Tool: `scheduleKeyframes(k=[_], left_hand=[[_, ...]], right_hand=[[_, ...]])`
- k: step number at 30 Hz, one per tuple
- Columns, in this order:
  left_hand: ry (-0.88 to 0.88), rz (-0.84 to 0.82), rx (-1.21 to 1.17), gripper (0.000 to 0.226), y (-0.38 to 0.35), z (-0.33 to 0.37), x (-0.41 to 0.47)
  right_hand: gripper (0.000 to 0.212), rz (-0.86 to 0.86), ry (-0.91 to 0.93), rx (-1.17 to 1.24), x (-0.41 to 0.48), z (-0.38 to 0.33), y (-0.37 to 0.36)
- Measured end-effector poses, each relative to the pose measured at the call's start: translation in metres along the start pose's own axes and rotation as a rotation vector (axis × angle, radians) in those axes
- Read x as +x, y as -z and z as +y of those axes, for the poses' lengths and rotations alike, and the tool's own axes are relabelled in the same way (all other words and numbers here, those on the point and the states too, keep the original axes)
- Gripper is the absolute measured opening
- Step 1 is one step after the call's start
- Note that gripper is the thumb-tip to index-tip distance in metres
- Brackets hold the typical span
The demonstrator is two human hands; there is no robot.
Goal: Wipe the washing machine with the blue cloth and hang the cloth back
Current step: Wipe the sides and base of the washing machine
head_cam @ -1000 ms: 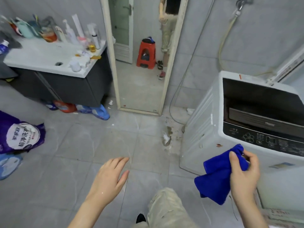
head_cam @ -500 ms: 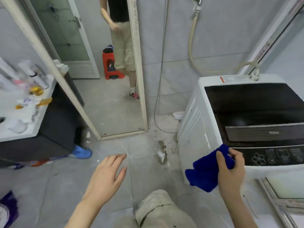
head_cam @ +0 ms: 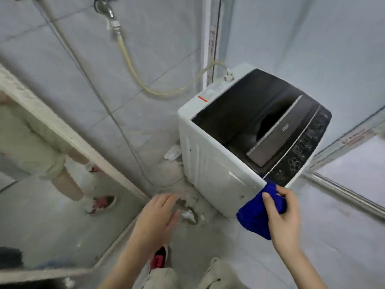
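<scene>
We are in a small room with pale grey wall tiles (head_cam: pixel 166 38) and a grey floor (head_cam: pixel 312 236). Our right hand (head_cam: pixel 285 217) is closed around the blue cloth (head_cam: pixel 260 213), with the thumb on top of it. The cloth is bunched up and its top end touches the near front corner of the washer (head_cam: pixel 216 163), just below the dark button panel (head_cam: pixel 302 151). The rest of the cloth hangs down under our hand. The washer is white with a black lid (head_cam: pixel 250 109) on top, and the lid is shut. Its white side has grey smudges and a few small dark spots. Our left hand (head_cam: pixel 156 222) is open and holds nothing. It is spread flat in the air above the floor, well apart from the washer. The floor by the washer's bottom corner is dirty, with brown stains and bits of white paper (head_cam: pixel 188 214). A yellow hose (head_cam: pixel 129 59) runs from a tap (head_cam: pixel 106 10) on the wall down to the back of the washer. A thin grey cord (head_cam: pixel 108 109) hangs down the wall beside it. A tall mirror (head_cam: pixel 52 184) leans on the left, and in it we see bare legs and pink shoes. A pink shoe (head_cam: pixel 159 257) shows on the floor below our left arm.
</scene>
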State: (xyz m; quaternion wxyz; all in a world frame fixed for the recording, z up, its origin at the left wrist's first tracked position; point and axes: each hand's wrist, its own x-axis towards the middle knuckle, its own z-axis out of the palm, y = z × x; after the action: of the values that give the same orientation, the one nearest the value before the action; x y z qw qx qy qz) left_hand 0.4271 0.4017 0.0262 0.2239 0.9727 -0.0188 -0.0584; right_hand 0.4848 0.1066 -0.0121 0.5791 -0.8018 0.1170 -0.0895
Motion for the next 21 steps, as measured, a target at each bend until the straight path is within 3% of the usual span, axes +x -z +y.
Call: scheduleKeyframes(k=[4, 9, 16, 21], left_hand=[[-0.258, -0.123, 0.023, 0.037, 0.008, -0.037, 0.034], [-0.494, -0.233, 0.055, 0.046, 0.009, -0.055, 0.070], [-0.655, -0.210, -0.028, 0.037, -0.051, -0.024, 0.100], [-0.807, -0.033, -0.049, 0.043, -0.132, -0.001, 0.141]], right_hand=[[0.022, 0.257, -0.105, 0.016, -0.042, 0.001, -0.016], [0.015, 0.481, -0.185, 0.032, -0.078, 0.004, -0.032], [0.018, 0.519, -0.182, 0.060, -0.089, 0.035, -0.037], [0.029, 0.541, -0.121, 0.090, -0.051, 0.089, -0.043]])
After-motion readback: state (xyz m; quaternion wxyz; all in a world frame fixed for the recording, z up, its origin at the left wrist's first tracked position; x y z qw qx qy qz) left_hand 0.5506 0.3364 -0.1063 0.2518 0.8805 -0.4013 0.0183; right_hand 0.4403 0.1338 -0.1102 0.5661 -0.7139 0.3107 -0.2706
